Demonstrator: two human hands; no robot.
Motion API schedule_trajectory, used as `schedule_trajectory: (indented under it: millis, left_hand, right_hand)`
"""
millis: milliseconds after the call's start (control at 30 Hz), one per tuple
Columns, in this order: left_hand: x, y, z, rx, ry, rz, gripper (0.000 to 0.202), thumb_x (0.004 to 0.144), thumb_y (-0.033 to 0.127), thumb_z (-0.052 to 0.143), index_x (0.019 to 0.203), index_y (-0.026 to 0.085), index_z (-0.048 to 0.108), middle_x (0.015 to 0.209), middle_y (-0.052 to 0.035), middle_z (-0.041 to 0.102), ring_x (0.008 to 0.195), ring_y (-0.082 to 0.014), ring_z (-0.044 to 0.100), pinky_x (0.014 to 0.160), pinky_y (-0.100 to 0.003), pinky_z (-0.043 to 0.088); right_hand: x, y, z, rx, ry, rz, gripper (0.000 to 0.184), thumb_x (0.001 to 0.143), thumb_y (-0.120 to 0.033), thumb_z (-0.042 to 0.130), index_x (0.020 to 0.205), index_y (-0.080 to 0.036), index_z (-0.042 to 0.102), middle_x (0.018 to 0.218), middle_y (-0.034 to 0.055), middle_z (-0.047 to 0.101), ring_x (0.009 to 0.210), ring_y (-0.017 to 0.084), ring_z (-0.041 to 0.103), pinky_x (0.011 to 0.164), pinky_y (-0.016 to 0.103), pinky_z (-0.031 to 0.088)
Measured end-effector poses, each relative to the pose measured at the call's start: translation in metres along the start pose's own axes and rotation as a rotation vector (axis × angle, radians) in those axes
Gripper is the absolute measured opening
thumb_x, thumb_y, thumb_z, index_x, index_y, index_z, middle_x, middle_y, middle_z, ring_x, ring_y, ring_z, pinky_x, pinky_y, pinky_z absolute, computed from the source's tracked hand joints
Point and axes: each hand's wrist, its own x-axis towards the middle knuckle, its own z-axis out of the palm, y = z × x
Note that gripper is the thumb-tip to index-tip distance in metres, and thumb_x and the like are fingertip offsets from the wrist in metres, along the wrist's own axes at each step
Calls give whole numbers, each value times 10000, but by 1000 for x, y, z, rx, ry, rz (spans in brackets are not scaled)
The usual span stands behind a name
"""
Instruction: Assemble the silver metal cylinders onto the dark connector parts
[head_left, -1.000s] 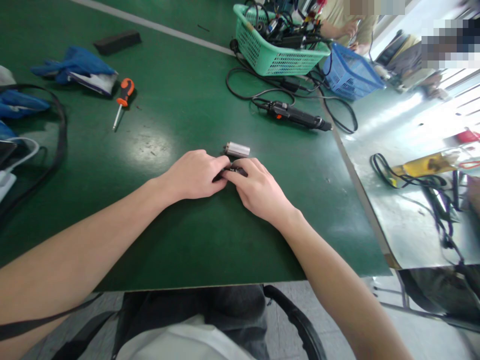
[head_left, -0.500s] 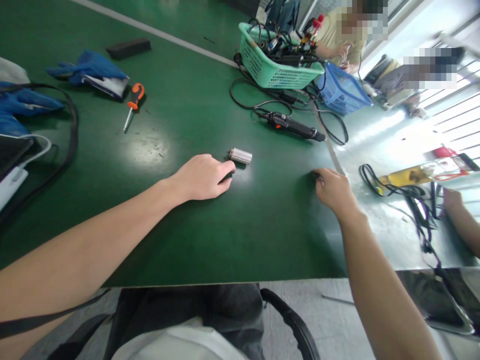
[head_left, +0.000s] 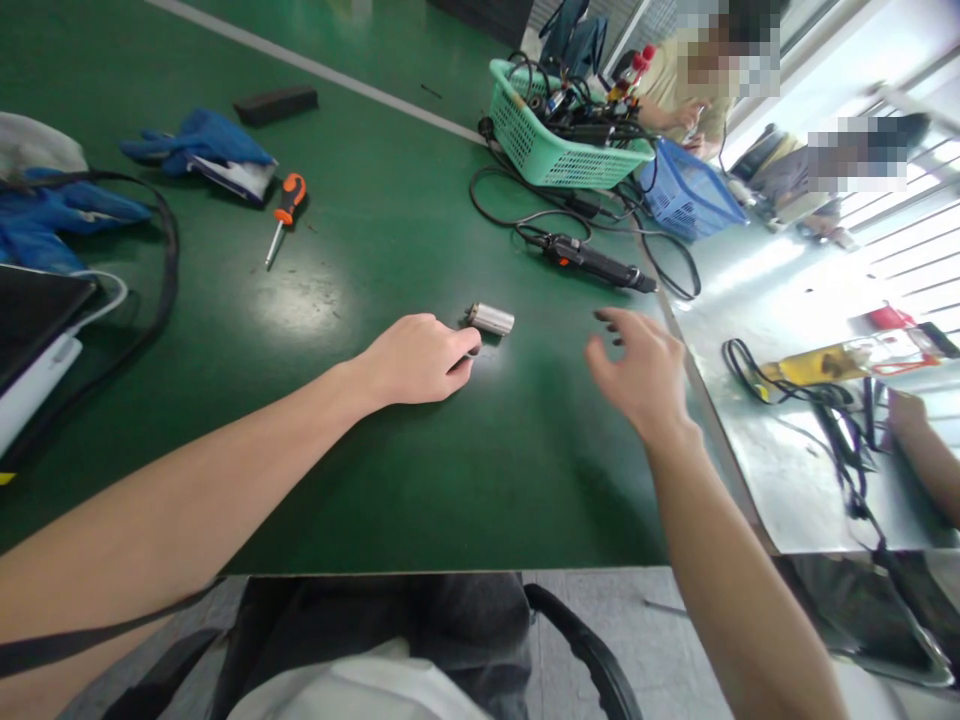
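My left hand rests on the green tabletop, its fingers curled and the palm side hidden. Any object inside it cannot be made out. Just beyond its fingertips lies a small silver metal cylinder, which looks like a little motor, on its side. My right hand is over the table to the right of the cylinder, with fingers and thumb apart and nothing visible in them; its fingertips look dark. Farther off, beyond that hand, lies a black electric screwdriver with its cable.
An orange-and-black screwdriver, blue gloves and a dark block lie at left. A green basket of cables and a blue basket stand at the back right. A bottle of yellow liquid lies at right. Other people sit beyond.
My right hand has moved left, away from the table's right-hand seam, and its fingers have spread. My left hand stays beside the cylinder. The whole view has shifted slightly.
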Motion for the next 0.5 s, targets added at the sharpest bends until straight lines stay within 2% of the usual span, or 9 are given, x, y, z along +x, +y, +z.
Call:
schedule_trajectory:
  millis: [100, 133, 200, 267, 333, 433, 500]
  left_hand:
    - [0, 0, 1, 4, 51, -5, 240, 946, 293, 471, 1000, 189, 679, 734, -48, 717, 662, -220, 668, 722, -358, 489]
    - [1, 1, 1, 3, 68, -10, 238, 941, 288, 474, 997, 186, 681, 723, -48, 709, 652, -216, 661, 723, -357, 491]
    - [1, 2, -1, -5, 93, -22, 229, 932, 276, 475, 981, 180, 677, 702, -44, 691, 635, -210, 650, 724, -356, 495]
    - [1, 3, -3, -11, 98, -36, 215, 923, 269, 475, 973, 176, 662, 695, -41, 682, 630, -209, 643, 705, -351, 488]
    - [1, 5, -4, -12, 89, -60, 208, 917, 274, 480, 994, 173, 645, 706, -43, 683, 640, -214, 644, 660, -339, 468]
    - [2, 6, -5, -22, 66, -92, 247, 919, 317, 493, 1073, 169, 619, 736, -46, 694, 661, -223, 650, 611, -325, 433]
    - [3, 7, -5, -34, 31, -86, 283, 914, 340, 508, 1120, 172, 607, 742, -43, 696, 668, -226, 653, 612, -324, 427]
  right_hand:
    - [27, -58, 32, 126, -77, -215, 454, 941, -353, 578, 1342, -146, 619, 1278, 173, 676, 1171, 346, 593, 1026, 502, 490]
    - [36, -71, 42, 148, -107, -263, 498, 935, -354, 593, 1377, -124, 591, 1304, 186, 654, 1183, 348, 575, 1026, 496, 487]
    - [49, -87, 55, 173, -166, -303, 422, 945, -306, 572, 1319, -120, 628, 1218, 182, 666, 1129, 339, 577, 987, 480, 495]
    - [51, -92, 58, 183, -216, -313, 302, 956, -256, 544, 1199, -139, 680, 1103, 159, 674, 1050, 323, 584, 937, 466, 501]
    - [43, -91, 51, 193, -250, -336, 221, 960, -241, 553, 1104, -156, 697, 1030, 139, 664, 994, 309, 582, 900, 457, 502]
    - [18, -87, 36, 269, -273, -389, 180, 965, -251, 590, 1097, -178, 688, 1001, 114, 652, 965, 291, 578, 891, 448, 509]
    - [1, -84, 32, 366, -238, -391, 198, 977, -267, 599, 1144, -199, 679, 1033, 103, 659, 981, 282, 583, 918, 449, 516]
